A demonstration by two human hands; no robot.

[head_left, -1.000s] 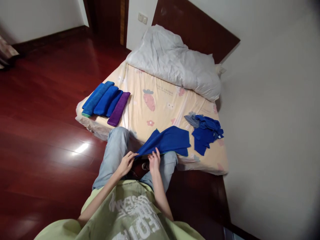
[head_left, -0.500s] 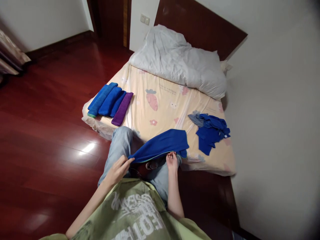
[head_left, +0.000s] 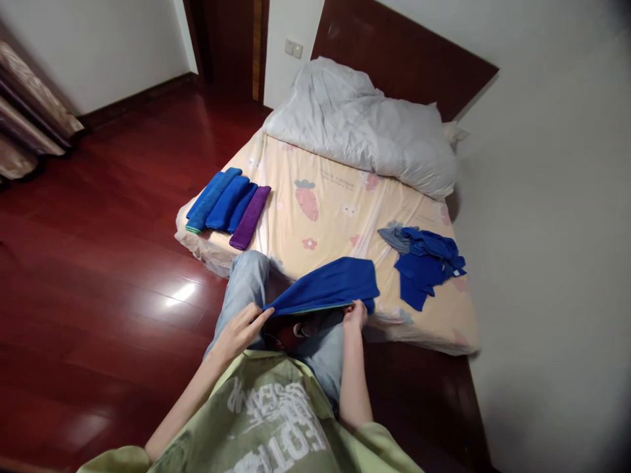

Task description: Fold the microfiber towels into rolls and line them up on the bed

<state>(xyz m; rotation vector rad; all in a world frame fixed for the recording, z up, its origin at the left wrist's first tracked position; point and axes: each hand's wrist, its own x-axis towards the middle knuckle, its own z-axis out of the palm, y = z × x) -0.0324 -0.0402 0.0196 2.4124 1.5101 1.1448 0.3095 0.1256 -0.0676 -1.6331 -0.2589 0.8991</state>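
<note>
Left fingers (head_left: 263,318) partly hide one end of blue cloth (head_left: 328,286).

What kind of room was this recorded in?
Most likely a bedroom: there is a bed with a patterned sheet, a dark headboard and a bunched white quilt.

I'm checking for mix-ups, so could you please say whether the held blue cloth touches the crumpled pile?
Apart: the head view shows patterned sheet between the blue cloth and crumpled pile.
</note>
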